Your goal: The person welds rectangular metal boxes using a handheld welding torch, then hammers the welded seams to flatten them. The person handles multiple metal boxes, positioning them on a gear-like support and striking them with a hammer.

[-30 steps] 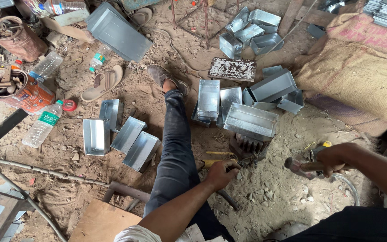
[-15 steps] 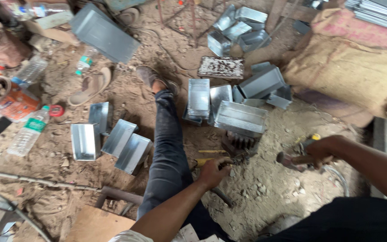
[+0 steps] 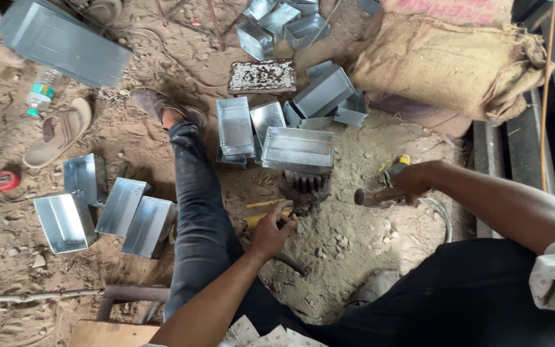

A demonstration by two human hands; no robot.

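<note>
Open sandy ground [image 3: 354, 238] lies between the two hands, littered only with small stones. The left hand [image 3: 271, 232], closed on yellow-handled pliers [image 3: 266, 215], has the outstretched leg [image 3: 200, 218] just beside it. Ahead, a dark toothed block [image 3: 304, 185] and a metal tray [image 3: 298, 149] bar the way. The right hand [image 3: 419, 181], gripping a hammer [image 3: 380, 194], is hemmed by the burlap sack [image 3: 444, 64] beyond and dark beams [image 3: 515, 148] alongside.

A single head-worn camera looks steeply down from above the seated person, facing forward over the outstretched leg [image 3: 194, 218] to the sandy ground [image 3: 367, 238]. It sits close, both forearms entering from the bottom edge, with a burlap sack [image 3: 444, 64] along the upper right.
</note>
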